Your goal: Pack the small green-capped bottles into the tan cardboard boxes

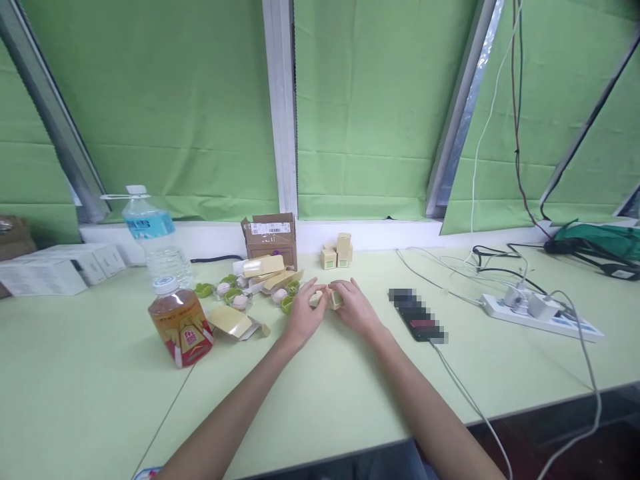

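My left hand and my right hand meet over the table, fingers bent around a small cream cardboard box with a green label. The fingers hide much of the box. Just beyond them stands a group of similar small boxes, one stacked on top. Left of my left hand lie green cup-shaped pieces and pale pink round items in clear holders. Flattened or opened cream cartons lie among them.
An opened brown carton stands against the wall. On the left are a tea-coloured drink bottle, a large water bottle and white boxes. A phone with a cable and a white power strip lie to the right.
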The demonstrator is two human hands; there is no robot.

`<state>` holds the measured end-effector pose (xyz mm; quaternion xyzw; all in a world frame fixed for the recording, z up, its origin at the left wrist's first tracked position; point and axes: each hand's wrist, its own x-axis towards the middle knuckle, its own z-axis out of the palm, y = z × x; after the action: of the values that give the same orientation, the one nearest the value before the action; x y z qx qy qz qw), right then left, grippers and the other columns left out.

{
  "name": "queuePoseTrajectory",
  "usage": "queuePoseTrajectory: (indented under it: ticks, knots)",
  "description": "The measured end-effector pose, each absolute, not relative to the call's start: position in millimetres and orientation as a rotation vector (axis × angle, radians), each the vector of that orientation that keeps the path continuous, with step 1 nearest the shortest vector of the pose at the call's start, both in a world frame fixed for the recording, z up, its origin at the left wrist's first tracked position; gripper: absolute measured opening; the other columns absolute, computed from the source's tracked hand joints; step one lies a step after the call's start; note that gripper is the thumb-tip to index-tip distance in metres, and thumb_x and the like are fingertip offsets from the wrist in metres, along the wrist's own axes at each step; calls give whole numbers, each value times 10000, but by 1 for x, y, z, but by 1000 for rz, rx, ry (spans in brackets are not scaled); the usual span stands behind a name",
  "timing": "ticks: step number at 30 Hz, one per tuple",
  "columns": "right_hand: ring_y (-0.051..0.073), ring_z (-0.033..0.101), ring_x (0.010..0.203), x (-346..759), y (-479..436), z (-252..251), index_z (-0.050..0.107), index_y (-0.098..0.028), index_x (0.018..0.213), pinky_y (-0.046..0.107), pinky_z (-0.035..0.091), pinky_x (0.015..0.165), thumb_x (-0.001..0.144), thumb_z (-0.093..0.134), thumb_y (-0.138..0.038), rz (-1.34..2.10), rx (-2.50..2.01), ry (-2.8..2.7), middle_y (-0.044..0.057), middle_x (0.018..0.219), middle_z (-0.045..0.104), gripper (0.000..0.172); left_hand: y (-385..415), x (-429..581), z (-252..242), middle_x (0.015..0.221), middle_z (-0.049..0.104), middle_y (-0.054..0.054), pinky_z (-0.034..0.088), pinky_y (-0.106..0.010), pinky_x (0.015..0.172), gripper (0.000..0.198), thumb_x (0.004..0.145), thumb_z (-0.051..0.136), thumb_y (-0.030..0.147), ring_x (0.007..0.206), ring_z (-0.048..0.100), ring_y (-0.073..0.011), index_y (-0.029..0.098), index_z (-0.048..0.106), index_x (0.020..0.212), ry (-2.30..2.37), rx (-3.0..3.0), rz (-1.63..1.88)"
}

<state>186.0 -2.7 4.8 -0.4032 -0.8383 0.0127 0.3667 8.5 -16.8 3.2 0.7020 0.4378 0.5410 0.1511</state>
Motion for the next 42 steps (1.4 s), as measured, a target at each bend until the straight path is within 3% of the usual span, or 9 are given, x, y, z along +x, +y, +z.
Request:
queuePoseTrajectory:
  ticks: [4,9,14,17,22,29,35,38,42]
  knots:
    - [264,586,1262,192,1,2,562,-203,1272,611,263,1203,791,555,-20,31,-1072,-2100,127,1315,651,515,-23,-6,16,1375,624,-95,514,-444,1023,364,896,474,46,1281,574,-265,229,741,1061,1296,2571,1459]
    - [257,582,1270,192,1,1,555,-211,1289,603,266,1200,800,543,-33,7,-1058,-2100,130,1315,651,521,-32,0,25,1209,712,-69,380,-485,1073,560,800,412,-59,1189,603,-245,244,678,1189,1250,2818,1194]
    - [257,593,1257,191,-1,2,575,-204,1265,601,256,1208,808,529,-37,8,-1075,-2109,134,1309,657,490,-38,8,27,883,728,-32,342,-470,1041,259,853,475,55,907,636,-227,224,671,874,1296,2731,1138]
    - [255,586,1271,190,-2,3,584,-201,1272,592,257,1214,820,538,-46,9,-1088,-2121,133,1325,653,480,-40,8,27,825,720,-25,322,-470,1047,204,942,508,193,846,624,-219,227,670,823,1329,2699,1141]
    - [263,581,1288,190,-2,2,580,-196,1327,598,265,1217,815,549,-49,-21,-1106,-2114,138,1348,648,534,-38,10,25,874,735,-56,318,-470,1035,269,1009,462,260,915,620,-238,233,713,917,1443,2715,1146]
    - [267,537,1367,193,-1,4,530,-204,1447,586,275,1229,788,530,-29,-104,-1108,-2100,144,1439,604,682,-35,11,19,1079,722,-110,364,-469,990,340,990,456,186,1044,605,-275,214,636,1277,1583,2688,1213]
    - [262,473,1443,192,-3,5,490,-197,1506,589,265,1238,795,481,-9,-125,-1084,-2142,143,1511,551,735,-36,8,21,1295,626,-120,400,-472,1074,285,988,493,227,1258,532,-292,228,615,1246,1465,2560,1514]
    - [236,577,1347,190,-5,6,547,-221,1463,539,343,1214,839,447,-17,-29,-1050,-2075,119,1445,619,663,-36,8,22,1455,515,-136,399,-472,1139,390,970,563,285,1392,453,-290,239,537,1356,1384,2348,1711]
    - [243,717,1095,185,-11,14,692,-207,1270,414,554,998,979,451,-216,349,-919,-1838,100,1223,750,377,-27,9,17,1480,516,-155,532,-387,1006,711,887,706,383,1352,529,-262,256,376,1504,1184,1940,1698]
